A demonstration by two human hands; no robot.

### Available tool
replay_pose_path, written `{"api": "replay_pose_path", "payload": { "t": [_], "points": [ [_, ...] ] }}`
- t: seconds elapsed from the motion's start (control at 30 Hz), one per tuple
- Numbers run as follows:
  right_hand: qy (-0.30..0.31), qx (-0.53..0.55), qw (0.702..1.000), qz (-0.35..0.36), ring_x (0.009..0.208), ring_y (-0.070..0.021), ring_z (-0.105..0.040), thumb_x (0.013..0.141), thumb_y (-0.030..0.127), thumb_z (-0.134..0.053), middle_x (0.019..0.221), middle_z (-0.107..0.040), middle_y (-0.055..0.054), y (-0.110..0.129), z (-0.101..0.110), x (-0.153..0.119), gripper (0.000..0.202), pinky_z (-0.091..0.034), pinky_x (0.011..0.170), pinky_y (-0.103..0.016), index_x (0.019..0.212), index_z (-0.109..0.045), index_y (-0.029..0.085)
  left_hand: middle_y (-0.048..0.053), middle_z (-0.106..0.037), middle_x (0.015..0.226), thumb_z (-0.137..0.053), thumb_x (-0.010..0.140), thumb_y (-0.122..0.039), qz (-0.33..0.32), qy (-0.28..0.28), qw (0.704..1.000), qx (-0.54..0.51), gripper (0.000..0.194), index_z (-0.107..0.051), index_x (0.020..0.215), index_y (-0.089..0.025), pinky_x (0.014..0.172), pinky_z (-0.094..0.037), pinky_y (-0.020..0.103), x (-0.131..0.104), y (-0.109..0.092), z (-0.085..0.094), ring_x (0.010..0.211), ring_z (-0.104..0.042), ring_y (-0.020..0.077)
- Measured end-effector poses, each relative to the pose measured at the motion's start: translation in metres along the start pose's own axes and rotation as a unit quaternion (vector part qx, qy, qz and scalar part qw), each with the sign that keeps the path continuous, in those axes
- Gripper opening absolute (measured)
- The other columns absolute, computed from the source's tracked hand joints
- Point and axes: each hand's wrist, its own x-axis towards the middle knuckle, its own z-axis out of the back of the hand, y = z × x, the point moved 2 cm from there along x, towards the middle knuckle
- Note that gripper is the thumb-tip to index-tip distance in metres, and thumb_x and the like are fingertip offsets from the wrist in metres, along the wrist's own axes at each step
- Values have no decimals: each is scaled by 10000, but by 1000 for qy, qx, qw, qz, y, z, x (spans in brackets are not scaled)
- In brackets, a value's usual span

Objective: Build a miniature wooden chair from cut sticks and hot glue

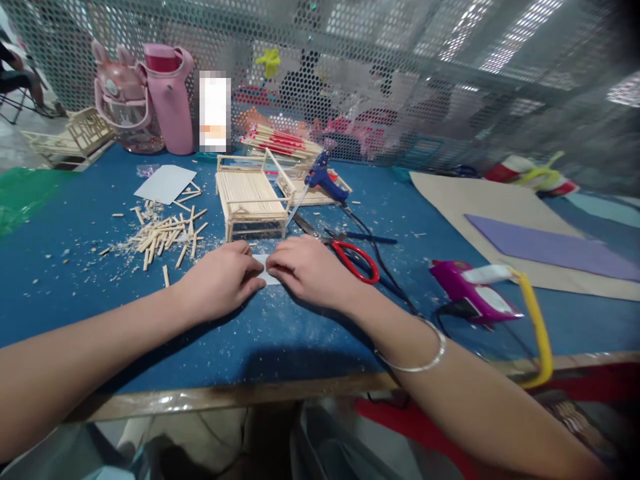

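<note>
A small piece of pale paper (271,269) lies at the front middle of the blue table, pinched from both sides. My left hand (220,275) has its fingers closed on the left edge. On the right edge, the fingers of my right hand (306,267) are closed too, and a silver bangle circles that wrist. Just beyond my hands stands a miniature bed frame (256,190) made of thin wooden sticks. Red-handled scissors (356,261) lie beside my right hand. A blue glue gun (325,179) rests by the frame's right side.
Cut stick pieces (167,233) lie scattered left, near a white card (166,184). A pink bottle (170,100) stands against the perforated metal screen (380,87). At right are a purple device (475,293) with a yellow strap and a purple foam sheet (545,247) on brown card.
</note>
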Motion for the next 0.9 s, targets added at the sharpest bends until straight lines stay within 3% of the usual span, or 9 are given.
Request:
{"api": "replay_pose_path", "payload": {
  "t": [0.2,0.37,0.5,0.6,0.73,0.9],
  "points": [
    [15,-101,995,24,723,-158,-486,839,166,-511,731,-646,-33,6,0,1,177,-212,682,-321,737,-655,158,68,-580,788,-520,863,-297,24,9,1000,16,247,-709,906,-144,703,-432,324,2,-1,1,777,-566,214],
    [-12,-140,990,25,744,-168,-478,861,176,-487,767,-661,-47,5,1,-1,183,-194,699,-332,788,-652,147,42,-560,726,-588,822,-323,43,16,999,16,222,-700,891,-144,629,-393,307,5,0,2,694,-548,198],
    [20,-143,989,29,725,-167,-480,851,182,-503,753,-661,-34,5,1,1,171,-184,690,-332,771,-653,164,44,-548,713,-595,815,-340,43,23,998,26,221,-703,821,-147,605,-376,303,8,1,2,676,-548,199],
    [13,-145,989,2,755,-171,-490,865,187,-488,776,-667,-33,6,3,3,182,-180,689,-331,796,-655,168,60,-582,748,-588,821,-348,27,25,999,25,242,-712,876,-147,641,-391,311,8,2,2,723,-572,216],
    [54,-153,987,-7,733,-167,-490,845,177,-503,762,-668,-40,11,4,3,175,-176,678,-329,762,-657,163,66,-598,765,-574,829,-344,28,24,999,21,262,-712,941,-151,656,-403,315,8,3,2,748,-585,226],
    [36,-164,986,-18,761,-175,-500,869,191,-481,790,-673,-49,12,5,4,198,-181,684,-331,790,-659,158,66,-595,759,-579,825,-346,26,29,999,28,252,-716,887,-143,654,-403,312,8,1,3,738,-585,221]
  ]
}}
